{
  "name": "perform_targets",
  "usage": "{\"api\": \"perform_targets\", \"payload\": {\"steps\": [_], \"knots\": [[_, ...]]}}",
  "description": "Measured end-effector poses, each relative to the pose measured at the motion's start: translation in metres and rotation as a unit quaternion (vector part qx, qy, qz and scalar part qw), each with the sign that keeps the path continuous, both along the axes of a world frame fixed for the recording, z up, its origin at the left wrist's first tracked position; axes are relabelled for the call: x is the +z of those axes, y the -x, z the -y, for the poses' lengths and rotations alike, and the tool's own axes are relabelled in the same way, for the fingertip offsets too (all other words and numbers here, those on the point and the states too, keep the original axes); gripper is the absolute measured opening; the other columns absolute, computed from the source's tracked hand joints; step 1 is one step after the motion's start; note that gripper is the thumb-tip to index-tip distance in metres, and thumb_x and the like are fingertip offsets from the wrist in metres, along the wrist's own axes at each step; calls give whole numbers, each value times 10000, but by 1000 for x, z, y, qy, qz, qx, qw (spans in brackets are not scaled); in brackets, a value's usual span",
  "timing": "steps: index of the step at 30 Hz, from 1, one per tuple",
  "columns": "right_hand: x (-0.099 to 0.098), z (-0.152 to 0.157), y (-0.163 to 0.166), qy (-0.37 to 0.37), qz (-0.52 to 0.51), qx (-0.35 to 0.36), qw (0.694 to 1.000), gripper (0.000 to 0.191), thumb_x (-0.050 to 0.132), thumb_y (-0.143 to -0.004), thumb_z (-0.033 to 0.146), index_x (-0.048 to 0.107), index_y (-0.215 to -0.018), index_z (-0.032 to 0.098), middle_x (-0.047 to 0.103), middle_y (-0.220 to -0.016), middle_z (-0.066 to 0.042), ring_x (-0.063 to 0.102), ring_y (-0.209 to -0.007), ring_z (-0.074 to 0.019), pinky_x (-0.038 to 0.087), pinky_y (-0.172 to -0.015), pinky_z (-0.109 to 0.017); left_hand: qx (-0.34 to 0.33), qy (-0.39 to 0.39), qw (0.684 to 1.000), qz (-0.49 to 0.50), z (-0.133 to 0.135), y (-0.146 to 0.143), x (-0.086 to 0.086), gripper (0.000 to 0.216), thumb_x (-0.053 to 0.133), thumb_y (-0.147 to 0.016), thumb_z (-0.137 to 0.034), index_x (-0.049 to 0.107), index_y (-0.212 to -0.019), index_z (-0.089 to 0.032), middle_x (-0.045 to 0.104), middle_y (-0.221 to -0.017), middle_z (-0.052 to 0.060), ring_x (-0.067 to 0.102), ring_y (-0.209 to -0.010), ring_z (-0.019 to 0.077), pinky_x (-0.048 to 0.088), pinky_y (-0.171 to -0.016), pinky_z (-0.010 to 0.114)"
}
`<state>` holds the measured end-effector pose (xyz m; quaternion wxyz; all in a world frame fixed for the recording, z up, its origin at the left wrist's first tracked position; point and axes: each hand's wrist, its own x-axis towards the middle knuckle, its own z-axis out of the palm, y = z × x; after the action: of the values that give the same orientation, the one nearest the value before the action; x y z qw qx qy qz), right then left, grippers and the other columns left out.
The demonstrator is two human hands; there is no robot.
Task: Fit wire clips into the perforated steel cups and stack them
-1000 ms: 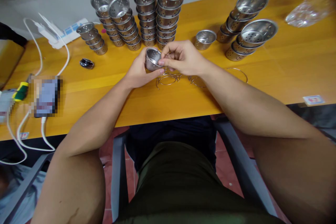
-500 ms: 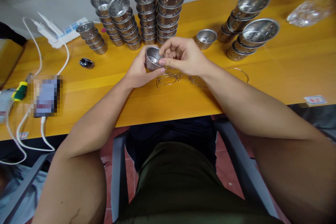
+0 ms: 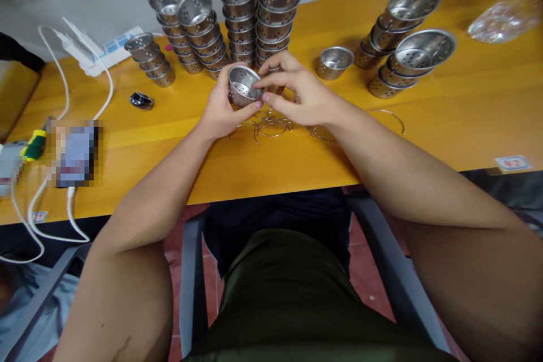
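Note:
My left hand is wrapped round a small perforated steel cup, held just above the orange table with its mouth facing up. My right hand pinches at the cup's right rim with thumb and fingertips; what it holds there is too small to make out. Several thin wire rings lie on the table right under both hands, and one more wire ring lies farther right.
Stacks of the same steel cups stand behind my hands, more tilted stacks at the right, and a single cup between them. A power strip, white cables, a phone and a small black object lie at the left.
Both hands have moved a little farther from me with the cup, and the cup now sits more upright. The right hand's fingers have shifted along its rim.

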<state>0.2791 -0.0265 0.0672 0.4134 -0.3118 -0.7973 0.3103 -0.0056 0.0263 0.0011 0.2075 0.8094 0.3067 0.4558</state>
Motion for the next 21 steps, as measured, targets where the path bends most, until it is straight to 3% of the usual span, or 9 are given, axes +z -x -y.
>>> {"api": "perform_targets", "payload": {"steps": [7,10,13,16,21], "knots": [[-5,-2,2,31,-19,13,999,309,1081,-993,629,1012,-1202,412,858,-1479,-130,712,-1564,-467,720,-1345,-700,-7,-5,1000,-6,-2,6,-6,1194,916,-967,-1111,552,-1775,-311,804,-1669,188,822,-1584,452,680,-1416,642],[-9,-4,7,36,-50,22,998,289,1082,-1014,614,999,-1162,380,855,-1485,-138,743,-1552,-453,721,-1349,-688,-13,-12,1000,-5,-5,9,-9,1193,890,-984,-1128,528,-1797,-335,790,-1708,138,767,-1651,426,654,-1449,639],[-13,-3,14,34,-76,1,997,318,1055,-1063,637,972,-1186,355,862,-1539,-141,741,-1605,-441,713,-1366,-647,3,-14,1000,-2,-5,8,-6,1136,910,-1022,-1077,511,-1810,-362,744,-1784,116,712,-1716,413,604,-1508,642],[-12,0,19,30,-82,-34,996,318,1028,-1094,656,956,-1214,370,874,-1580,-128,723,-1663,-434,684,-1415,-644,23,-32,999,-3,-4,6,-1,1134,966,-1019,-1011,502,-1815,-350,707,-1807,163,722,-1716,451,595,-1513,660],[-15,-1,20,31,-90,-27,995,273,1018,-1118,647,969,-1205,393,871,-1634,-100,737,-1672,-410,613,-1509,-640,11,-48,999,-9,-2,8,2,1081,957,-1059,-975,494,-1834,-380,686,-1840,129,693,-1723,429,564,-1539,661]]}}
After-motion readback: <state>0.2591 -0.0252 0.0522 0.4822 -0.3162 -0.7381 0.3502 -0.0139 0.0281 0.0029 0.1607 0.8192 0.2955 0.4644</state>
